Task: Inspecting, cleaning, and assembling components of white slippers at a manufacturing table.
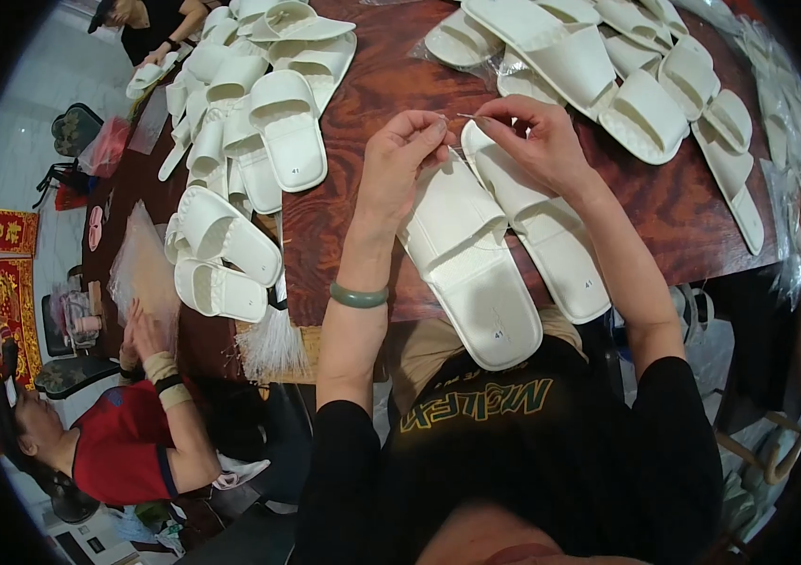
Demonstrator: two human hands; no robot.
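A pair of cream slippers lies in front of me, toes pointing away: the left slipper (480,297) and the right slipper (560,254). Their heels jut past the table's near edge. Over the toe of the left one, my left hand (400,155) is closed in a pinch on something too small to make out. My right hand (537,141) pinches a thin pale strand (465,116) between thumb and forefinger, just above the right slipper's toe. Only a small gap parts the two hands. A fine thread-like line shows near the left slipper's toe.
Cream slippers are heaped at left (287,132) and far right (645,113) on the reddish wooden table (372,75). A bundle of white strings (273,348) hangs at its left edge. Clear plastic bags (141,254) lie about. Co-workers sit left, far left and right.
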